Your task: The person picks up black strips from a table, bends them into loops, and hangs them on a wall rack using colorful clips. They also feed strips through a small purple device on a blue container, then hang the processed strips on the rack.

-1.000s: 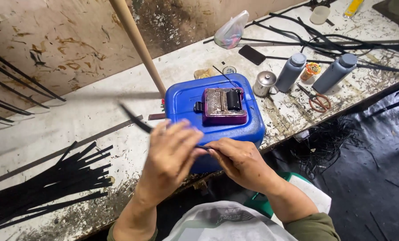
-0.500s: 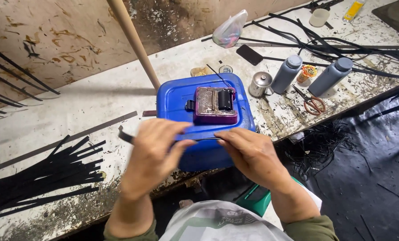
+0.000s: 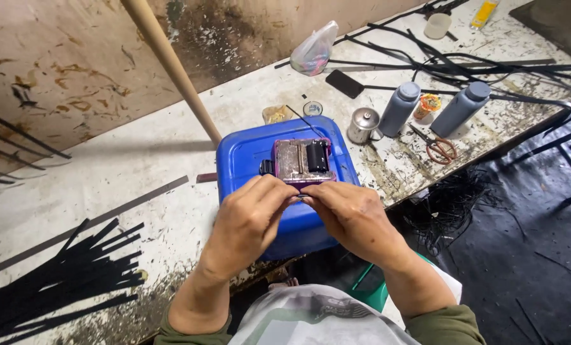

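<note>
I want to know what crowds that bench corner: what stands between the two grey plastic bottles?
In the head view, a small round container with an orange-and-yellow lid stands between the two grey plastic bottles.

On your bench (image 3: 138,166) you see a pile of thin black strips (image 3: 55,268) on the left. A long wooden pole (image 3: 173,67) leans across the top. Two grey bottles (image 3: 399,108) stand on the right, with a small orange pot (image 3: 429,105) between them. A little metal cup (image 3: 364,124) sits near them. Red-handled scissors (image 3: 440,148) lie close by. Farther back you see a clear plastic bag (image 3: 315,48) and a flat black phone (image 3: 345,83).
</note>
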